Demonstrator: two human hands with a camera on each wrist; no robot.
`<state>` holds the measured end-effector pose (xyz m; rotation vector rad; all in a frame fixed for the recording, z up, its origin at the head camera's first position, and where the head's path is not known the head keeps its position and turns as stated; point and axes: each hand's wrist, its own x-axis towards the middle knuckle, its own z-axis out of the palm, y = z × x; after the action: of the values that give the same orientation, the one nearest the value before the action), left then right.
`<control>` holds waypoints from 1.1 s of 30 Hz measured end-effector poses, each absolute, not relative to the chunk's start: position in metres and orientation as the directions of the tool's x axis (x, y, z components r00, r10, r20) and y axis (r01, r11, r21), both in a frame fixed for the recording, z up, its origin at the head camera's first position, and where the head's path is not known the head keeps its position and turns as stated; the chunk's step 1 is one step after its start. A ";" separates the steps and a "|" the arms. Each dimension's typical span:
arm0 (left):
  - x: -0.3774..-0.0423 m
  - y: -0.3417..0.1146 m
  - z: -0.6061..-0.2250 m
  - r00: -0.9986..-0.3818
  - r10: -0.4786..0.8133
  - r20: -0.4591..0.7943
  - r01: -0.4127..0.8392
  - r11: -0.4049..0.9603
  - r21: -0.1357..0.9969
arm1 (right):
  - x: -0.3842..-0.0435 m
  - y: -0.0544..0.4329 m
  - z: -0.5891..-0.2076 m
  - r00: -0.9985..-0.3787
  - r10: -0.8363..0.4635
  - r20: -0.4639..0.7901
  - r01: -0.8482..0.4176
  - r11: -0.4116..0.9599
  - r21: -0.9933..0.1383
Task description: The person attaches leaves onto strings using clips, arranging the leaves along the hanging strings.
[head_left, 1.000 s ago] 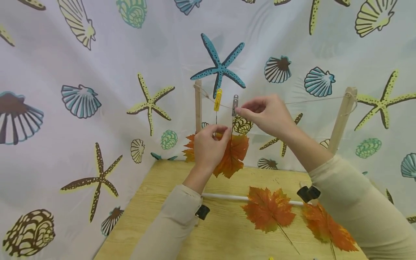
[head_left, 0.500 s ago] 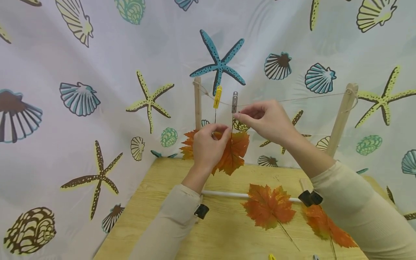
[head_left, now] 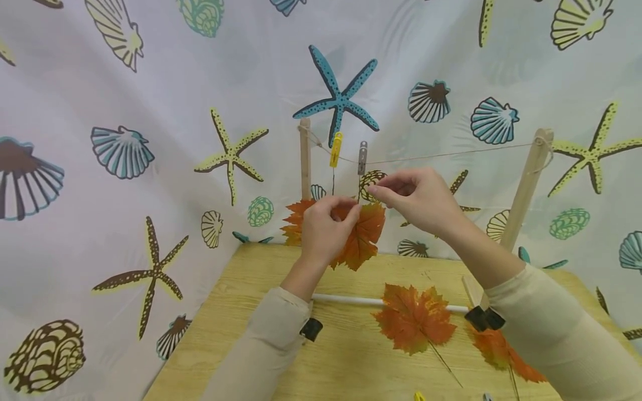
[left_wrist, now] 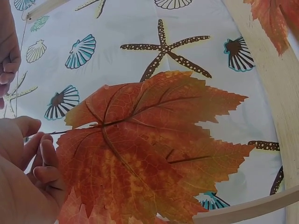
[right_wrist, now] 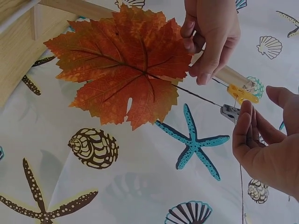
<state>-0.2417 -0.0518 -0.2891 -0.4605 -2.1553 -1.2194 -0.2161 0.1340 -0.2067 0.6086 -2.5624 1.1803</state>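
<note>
Orange leaf point(head_left: 365, 239) under far grey clip point(head_left: 363, 159): holding left hand point(head_left: 323, 228) by the stem point(right_wrist: 196, 95), perhaps for steadying, pinch impossible to tell, and right hand point(head_left: 423, 197) at right, loosely parted, empty.

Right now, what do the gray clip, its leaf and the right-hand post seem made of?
Gray clip: likely plastic, perhaps metal; smooth, uniform gray.
Leaf: probably printed fabric or thin plastic, fairly matte, with crisp veins.
Post: apparently bare wood, pale tan and matte.

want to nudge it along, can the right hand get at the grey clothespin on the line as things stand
Probably yes: the right hand is close beside the grey clothespin, with nothing visible between them, and the left hand sits lower.
</note>
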 end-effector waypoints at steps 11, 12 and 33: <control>-0.241 -0.056 -0.290 -0.801 0.045 0.597 0.535 0.500 0.680 | -0.216 0.137 -0.217 -0.879 -0.266 0.396 -0.475 0.571 -0.670; -0.241 -0.056 -0.290 -0.805 0.057 0.591 0.536 0.500 0.681 | -0.215 0.138 -0.219 -0.882 -0.264 0.391 -0.470 0.568 -0.676; -0.233 -0.053 -0.306 -0.871 0.126 0.475 0.479 0.432 0.764 | -0.206 0.147 -0.253 -0.929 -0.224 0.296 -0.371 0.570 -0.733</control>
<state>-0.2332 -0.0533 -0.3060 -0.5173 -2.3434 -1.4168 -0.2056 0.1470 -0.2527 0.5027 -2.6299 1.2882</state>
